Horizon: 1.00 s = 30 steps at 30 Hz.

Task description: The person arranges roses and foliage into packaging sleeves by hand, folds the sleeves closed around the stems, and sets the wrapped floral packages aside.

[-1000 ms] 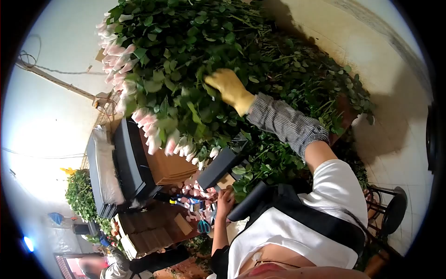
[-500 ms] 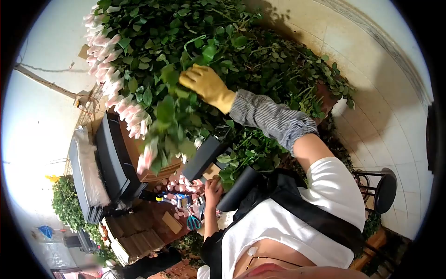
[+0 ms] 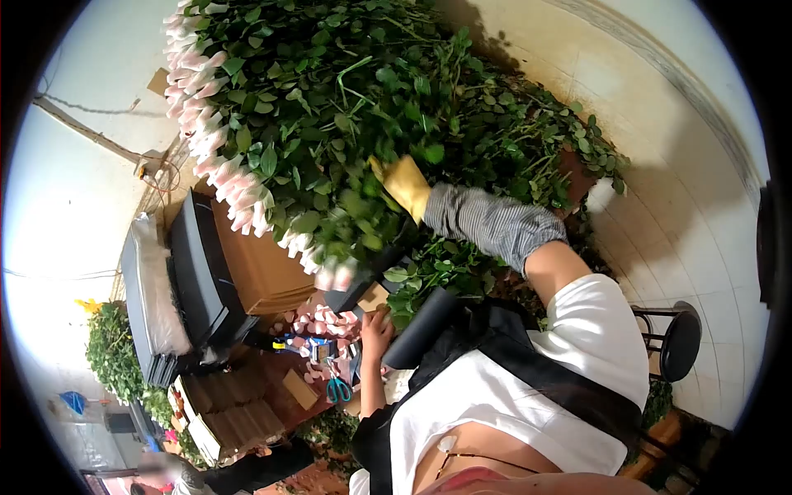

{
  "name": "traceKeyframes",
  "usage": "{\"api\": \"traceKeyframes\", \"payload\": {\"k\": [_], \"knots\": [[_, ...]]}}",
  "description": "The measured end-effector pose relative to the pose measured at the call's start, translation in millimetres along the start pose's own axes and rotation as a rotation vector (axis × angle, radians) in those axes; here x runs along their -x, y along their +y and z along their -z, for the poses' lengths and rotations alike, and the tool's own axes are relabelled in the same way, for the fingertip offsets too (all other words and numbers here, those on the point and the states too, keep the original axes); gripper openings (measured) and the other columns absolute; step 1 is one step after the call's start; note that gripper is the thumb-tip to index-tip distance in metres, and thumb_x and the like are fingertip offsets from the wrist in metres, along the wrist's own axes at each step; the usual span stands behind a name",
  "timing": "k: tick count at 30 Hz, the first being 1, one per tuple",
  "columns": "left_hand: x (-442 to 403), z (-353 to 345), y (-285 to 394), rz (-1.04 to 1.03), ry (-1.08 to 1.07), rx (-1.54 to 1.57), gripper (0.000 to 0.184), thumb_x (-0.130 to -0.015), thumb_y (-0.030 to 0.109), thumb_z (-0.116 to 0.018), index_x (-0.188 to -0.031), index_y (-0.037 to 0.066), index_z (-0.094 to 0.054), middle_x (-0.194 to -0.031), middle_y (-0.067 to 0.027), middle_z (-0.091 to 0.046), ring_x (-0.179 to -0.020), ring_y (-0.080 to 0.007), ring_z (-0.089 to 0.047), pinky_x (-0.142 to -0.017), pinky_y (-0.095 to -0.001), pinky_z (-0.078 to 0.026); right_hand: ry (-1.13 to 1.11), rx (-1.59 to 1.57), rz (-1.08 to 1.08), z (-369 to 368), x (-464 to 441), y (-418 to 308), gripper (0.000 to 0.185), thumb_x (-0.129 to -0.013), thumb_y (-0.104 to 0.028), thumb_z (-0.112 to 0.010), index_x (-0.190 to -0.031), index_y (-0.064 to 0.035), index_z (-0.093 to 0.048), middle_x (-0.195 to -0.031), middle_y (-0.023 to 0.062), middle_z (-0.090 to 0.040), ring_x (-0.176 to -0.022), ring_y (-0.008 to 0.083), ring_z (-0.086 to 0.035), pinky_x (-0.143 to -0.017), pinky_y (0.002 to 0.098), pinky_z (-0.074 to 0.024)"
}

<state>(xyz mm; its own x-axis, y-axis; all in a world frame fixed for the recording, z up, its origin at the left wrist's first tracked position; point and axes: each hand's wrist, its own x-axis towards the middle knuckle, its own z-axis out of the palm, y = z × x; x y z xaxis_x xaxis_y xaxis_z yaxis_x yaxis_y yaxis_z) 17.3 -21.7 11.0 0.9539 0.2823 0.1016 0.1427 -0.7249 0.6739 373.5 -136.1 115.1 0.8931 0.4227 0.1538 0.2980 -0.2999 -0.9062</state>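
Gloved right hand [image 3: 404, 188], centre of frame: I'm gripping leafy rose stems [image 3: 355, 216], the leaves partly hiding my fingers. Their pale pink blooms [image 3: 334, 276] are hanging lower left of the glove, blurred. Bare left hand [image 3: 377, 334], just below centre, is resting near a cardboard piece [image 3: 371, 299]; can't tell whether it's gripping.

Risks, my judgement: blooms could be bruising on the black padded bars [image 3: 425, 328] if I'm swinging low. Leaves could be snagging in the rose pile [image 3: 346, 99], upper centre, since foliage is overlapping so thickly. Any thorns could be pricking my left hand; it's lacking a glove.

Counting: 2 hands, 1 glove, 2 bars, 1 cardboard piece by my left hand, 1 pair of teal scissors [image 3: 338, 386] lower centre, 1 black stool [image 3: 681, 342] at right. Held blooms: seeing about 2. Piled roses are overlapping beyond counting.
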Motion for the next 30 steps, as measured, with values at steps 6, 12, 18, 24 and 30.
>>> {"api": "traceKeyframes", "payload": {"k": [6, 12, 18, 24, 30], "knots": [[0.9, 0.4, -1.3, 0.035, -0.022, 0.030, 0.037, -0.082, 0.010, -0.071, -0.119, 0.010, -0.070, -0.107, -0.0164, -0.059, -0.101, -0.0348, -0.062, -0.088, -0.0411, -0.052, -0.411, 0.907, 0.167, -27.7, 42.3, 86.9, 0.016, -0.089, -0.015, -0.063, -0.097, -0.0070, -0.073, -0.091, 0.0084, -0.071, -0.088, 0.0241, -0.067, -0.077, 0.0384, -0.0500], [-1.7, 2.0, 3.2, -0.002, -0.022, 0.006, 0.035, -0.082, 0.007, -0.070, -0.117, 0.007, -0.069, -0.104, -0.0178, -0.059, -0.100, -0.0360, -0.061, -0.088, -0.0419, -0.051, -0.310, 0.848, 0.223, -47.1, 2.2, 150.0, 0.016, -0.086, -0.013, -0.065, -0.096, -0.0132, -0.077, -0.095, 0.0055, -0.073, -0.095, 0.0251, -0.069, -0.074, 0.0378, -0.0518], [-0.9, -0.5, -5.5, -0.051, -0.010, -0.003, 0.037, -0.082, 0.007, -0.070, -0.119, 0.008, -0.068, -0.104, -0.0186, -0.058, -0.099, -0.0371, -0.061, -0.088, -0.0421, -0.051, -0.401, 0.556, -0.226, -43.7, 15.8, 114.0, 0.027, -0.072, -0.025, -0.078, -0.096, -0.0112, -0.077, -0.101, 0.0068, -0.074, -0.095, 0.0274, -0.069, -0.079, 0.0330, -0.0512], [2.0, 3.7, 4.9, 0.035, -0.048, 0.027, 0.039, -0.081, 0.007, -0.069, -0.120, 0.009, -0.069, -0.106, -0.0184, -0.059, -0.100, -0.0365, -0.062, -0.089, -0.0414, -0.051, -0.387, 0.767, 0.339, -36.8, 50.9, 118.0, 0.016, -0.079, -0.011, -0.067, -0.093, -0.0111, -0.075, -0.099, 0.0128, -0.074, -0.090, 0.0335, -0.070, -0.078, 0.0418, -0.0569], [1.2, 1.1, 1.0, 0.008, -0.010, 0.061, 0.039, -0.080, 0.006, -0.069, -0.120, 0.008, -0.069, -0.109, -0.0171, -0.059, -0.102, -0.0354, -0.062, -0.090, -0.0401, -0.051, -0.892, 1.079, 0.184, 20.2, 35.7, 53.5, 0.031, -0.084, -0.028, -0.067, -0.107, -0.0074, -0.072, -0.099, 0.0145, -0.072, -0.093, 0.0328, -0.069, -0.080, 0.0465, -0.0546]]}}
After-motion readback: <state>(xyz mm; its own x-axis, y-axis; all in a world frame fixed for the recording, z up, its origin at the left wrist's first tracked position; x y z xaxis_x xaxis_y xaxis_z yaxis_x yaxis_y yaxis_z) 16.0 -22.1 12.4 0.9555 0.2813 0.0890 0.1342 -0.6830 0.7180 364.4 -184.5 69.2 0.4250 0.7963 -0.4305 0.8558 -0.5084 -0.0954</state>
